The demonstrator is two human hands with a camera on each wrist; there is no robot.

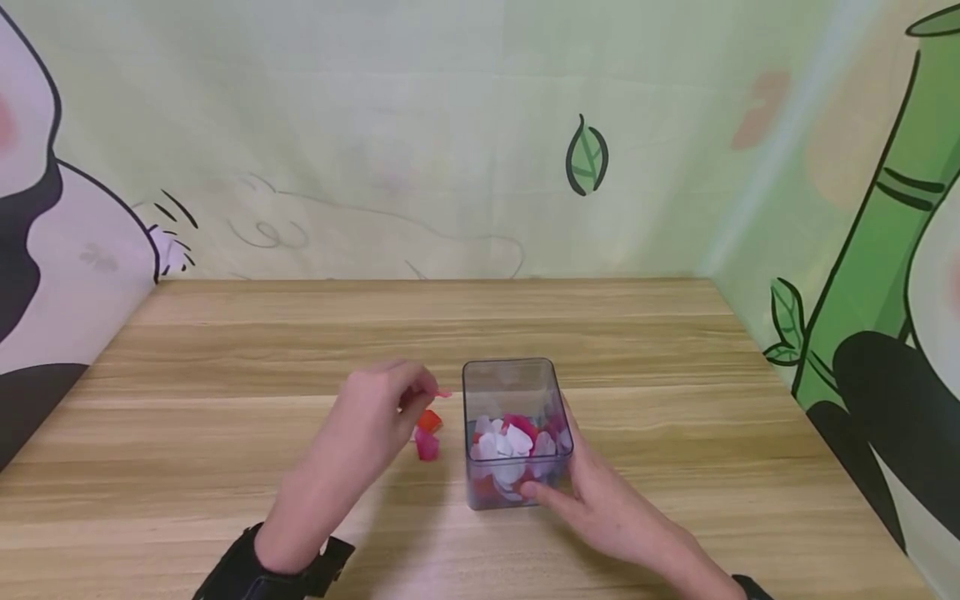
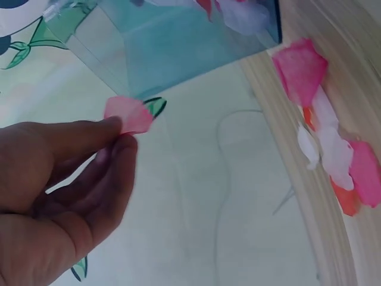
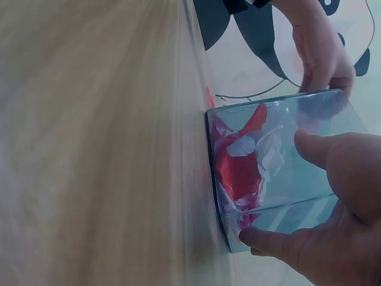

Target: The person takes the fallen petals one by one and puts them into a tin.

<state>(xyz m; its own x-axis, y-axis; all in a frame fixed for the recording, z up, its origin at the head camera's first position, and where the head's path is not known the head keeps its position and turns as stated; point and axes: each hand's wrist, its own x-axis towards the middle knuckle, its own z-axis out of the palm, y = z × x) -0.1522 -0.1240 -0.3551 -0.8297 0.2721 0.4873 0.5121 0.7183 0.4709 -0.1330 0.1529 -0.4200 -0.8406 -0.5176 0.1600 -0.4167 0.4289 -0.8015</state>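
Between thumb and fingertips, my left hand (image 1: 375,412) pinches a small pink petal (image 2: 136,115) in the air, just left of a clear, smoky plastic box (image 1: 510,385). White, red and pink petals (image 1: 513,440) fill the lower part of the box, which stands upright on the table. My right hand (image 1: 611,504) grips the box, its thumb on the near side and its fingers along the right side, partly hidden behind it. Loose on the table below my left hand lie a magenta petal (image 1: 427,445) and an orange one (image 1: 430,420); white petals (image 2: 336,158) also show there in the left wrist view.
The wooden table (image 1: 637,333) reaches back to a pale green printed backdrop (image 1: 420,150). Printed side panels with bamboo (image 1: 870,208) and a panda figure flank it. Each wrist wears a black band (image 1: 281,567).
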